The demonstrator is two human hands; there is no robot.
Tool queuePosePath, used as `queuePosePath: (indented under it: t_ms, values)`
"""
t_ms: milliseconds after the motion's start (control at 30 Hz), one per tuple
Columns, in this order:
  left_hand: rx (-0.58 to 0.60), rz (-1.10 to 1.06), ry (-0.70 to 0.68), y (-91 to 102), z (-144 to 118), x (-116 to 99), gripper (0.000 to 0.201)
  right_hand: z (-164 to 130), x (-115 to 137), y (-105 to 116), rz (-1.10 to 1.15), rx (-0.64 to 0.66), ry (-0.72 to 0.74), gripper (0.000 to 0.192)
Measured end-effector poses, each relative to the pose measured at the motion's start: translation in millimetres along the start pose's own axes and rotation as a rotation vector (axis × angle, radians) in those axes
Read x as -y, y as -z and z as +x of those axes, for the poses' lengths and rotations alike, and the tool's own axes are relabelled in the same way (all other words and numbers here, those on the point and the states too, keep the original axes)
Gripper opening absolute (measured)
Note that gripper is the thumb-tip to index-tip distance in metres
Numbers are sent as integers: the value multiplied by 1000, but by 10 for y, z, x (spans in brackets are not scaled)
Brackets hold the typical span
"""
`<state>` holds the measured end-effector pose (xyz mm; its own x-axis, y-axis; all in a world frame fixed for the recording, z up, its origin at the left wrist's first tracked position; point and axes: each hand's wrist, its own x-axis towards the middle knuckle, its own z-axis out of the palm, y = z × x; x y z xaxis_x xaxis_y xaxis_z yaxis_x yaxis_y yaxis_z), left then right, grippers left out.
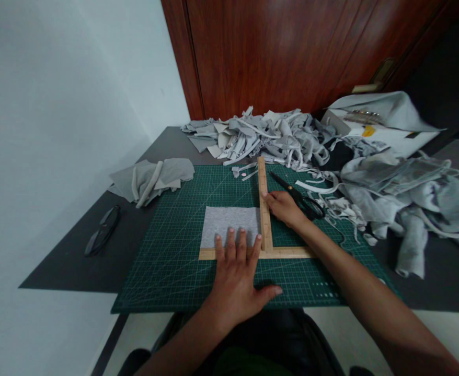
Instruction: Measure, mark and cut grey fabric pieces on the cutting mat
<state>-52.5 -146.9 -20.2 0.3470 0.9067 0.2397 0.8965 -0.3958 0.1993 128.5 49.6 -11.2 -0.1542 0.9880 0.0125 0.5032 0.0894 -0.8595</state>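
Nearest to the camera, the left hand (235, 277) lies flat with the fingers spread apart, palm down on the green cutting mat (162, 261), and its fingertips press across the horizontal wooden ruler (292, 253) onto the lower edge of the grey fabric piece (229, 222). The right hand (284, 208), at about two o'clock from the left one, rests on the vertical wooden ruler (264, 198) with the fingers together and slightly curled, holding nothing closed inside. The grey piece sits in the corner that the two rulers make, at the centre of the mat. I think the risk is slipping: the rulers are smooth, hard wood and the felt-like cloth is soft and fuzzy, so uneven pressure could turn a ruler and spoil the square corner. The black scissors (302, 201) lie just beside the right hand, at its three o'clock, where a sleeve or wrist could knock them. At twelve o'clock a pile of grey scraps (264, 136) lies loose and stringy; strips could creep onto the gridded mat.
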Motion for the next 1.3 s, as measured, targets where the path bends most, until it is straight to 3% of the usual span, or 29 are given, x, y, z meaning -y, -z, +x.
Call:
queuePosePath:
  t_ms: [300, 500, 600, 700, 867, 933, 1300]
  values:
    - [32, 21, 2, 23, 1, 0, 115, 156, -4, -84, 11, 53, 39, 37]
    - [31, 16, 5, 17, 1, 6, 115, 44, 71, -26, -37, 8, 105, 31]
    - [30, 22, 4, 6, 3, 9, 118, -69, 165, 36, -164, -8, 161, 29]
    - [39, 36, 3, -7, 7, 14, 121, -179, 260, 133, -290, 133, 231, 36]
    - [46, 51, 5, -31, 14, 22, 122, -293, 280, 365, -274, 731, 220, 49]
    - [42, 51, 4, -33, 14, 22, 122, -327, 266, 428, -335, 840, 194, 50]
    - [112, 102, 64, 43, 94, -20, 121, -465, 400, 425, -636, 754, 143, 41]
